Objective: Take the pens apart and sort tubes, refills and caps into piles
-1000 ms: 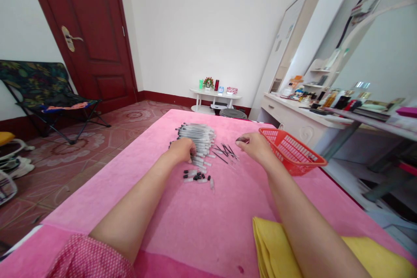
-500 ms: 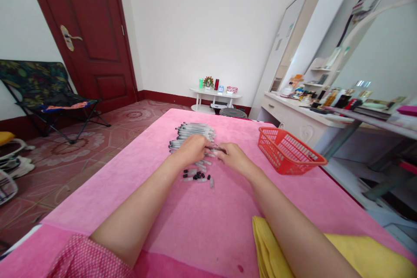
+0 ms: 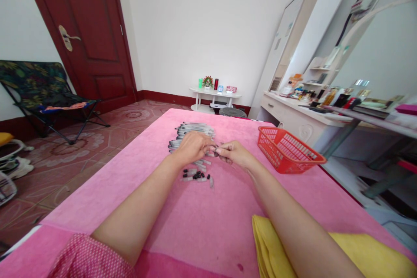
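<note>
We look from head height, forward and down, with left hand (image 3: 193, 147) and right hand (image 3: 233, 153) at arm's length, mid-frame.

On the pink cloth (image 3: 202, 221) the left hand (image 3: 192, 147) and right hand (image 3: 233, 154) met fingertip to fingertip, both pinching a grey pen (image 3: 215, 153) between them; its details were too small to tell. Just behind the hands lay a pile (image 3: 193, 129) of grey barrels, and just before them a scatter of black and clear caps (image 3: 197, 177). A red basket (image 3: 286, 150) stood to the right, near the cloth's edge, apart from the hands. A yellow cloth (image 3: 374, 256) lay under the right forearm. Beyond were a dark red door (image 3: 87, 30), a folding chair (image 3: 42, 91) and a small white table (image 3: 215, 94).
</note>
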`<state>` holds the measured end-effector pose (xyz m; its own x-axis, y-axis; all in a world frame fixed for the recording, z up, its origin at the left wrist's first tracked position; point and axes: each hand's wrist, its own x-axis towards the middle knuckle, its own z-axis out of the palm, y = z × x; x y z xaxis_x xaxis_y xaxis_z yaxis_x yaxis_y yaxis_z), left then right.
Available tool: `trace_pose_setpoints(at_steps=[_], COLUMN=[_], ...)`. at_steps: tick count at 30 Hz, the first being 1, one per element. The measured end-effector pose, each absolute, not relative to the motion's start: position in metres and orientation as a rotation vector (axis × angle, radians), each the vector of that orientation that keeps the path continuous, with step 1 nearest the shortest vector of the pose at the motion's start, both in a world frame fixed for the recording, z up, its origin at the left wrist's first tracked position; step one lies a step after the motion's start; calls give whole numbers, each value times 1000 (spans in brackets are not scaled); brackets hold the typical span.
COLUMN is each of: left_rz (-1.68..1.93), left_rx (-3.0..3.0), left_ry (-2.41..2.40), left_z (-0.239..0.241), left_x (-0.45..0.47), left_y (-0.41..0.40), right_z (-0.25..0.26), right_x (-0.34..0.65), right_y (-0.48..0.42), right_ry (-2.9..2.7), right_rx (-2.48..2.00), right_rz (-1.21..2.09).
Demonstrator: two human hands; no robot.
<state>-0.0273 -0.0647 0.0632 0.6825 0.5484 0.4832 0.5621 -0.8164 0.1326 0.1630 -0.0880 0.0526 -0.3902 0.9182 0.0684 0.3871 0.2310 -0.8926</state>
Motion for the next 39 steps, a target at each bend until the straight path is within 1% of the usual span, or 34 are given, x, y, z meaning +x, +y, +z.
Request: trace_pose_setpoints(at_steps=[2,4,10,13,14,16,20,23,26,30,32,35,39], left_rz=[-821,-844,-890,-1049,-1181,-1588,-2545,-3198,-3600,-3820,-3878,-3880,-3629], left_rx=[-2879,-2882,-2853,-2872,-2879,-2884,-2853,-2687,-2480,-2326,-2273,-2276,-2663], left_ry=[-1030,-1141,-1456,-1609,-1648,-1666,-1565,-1420,-1312,-1182,-1108,-1048,-1231], left_z=[63,62,55,47,44,40,42,47,50,49,47,43,39], left_x=[-28,-27,-32,-40,-43,-44,-37,-31,-28,-24,-22,-18,-17], left_y=[-66,-67,-59,-45,-41,-35,-35,-41,-44,-44,-44,-45,-49], right_z=[51,51,62,68,68,65,47,37,37,44,45,45,46], right_x=[162,159,151,156,157,159,156,151,147,142,141,140,144], right_y=[-87,-87,-101,-102,-102,-98,-92,-89,-87,-87,-88,-89,-87], right_ry=[-1968,-2053,-2193,-2200,-2191,-2180,-2323,-2352,-2160,-1854,-1746,-1669,-1621], right_rx=[-1191,-1220,-1487,-1461,-1451,-1454,-1412,-1290,-1211,-1168,-1170,-1178,-1171], right_rz=[984,782,-19,-168,-156,-67,284,512,645,1011,1128,1136,1043])
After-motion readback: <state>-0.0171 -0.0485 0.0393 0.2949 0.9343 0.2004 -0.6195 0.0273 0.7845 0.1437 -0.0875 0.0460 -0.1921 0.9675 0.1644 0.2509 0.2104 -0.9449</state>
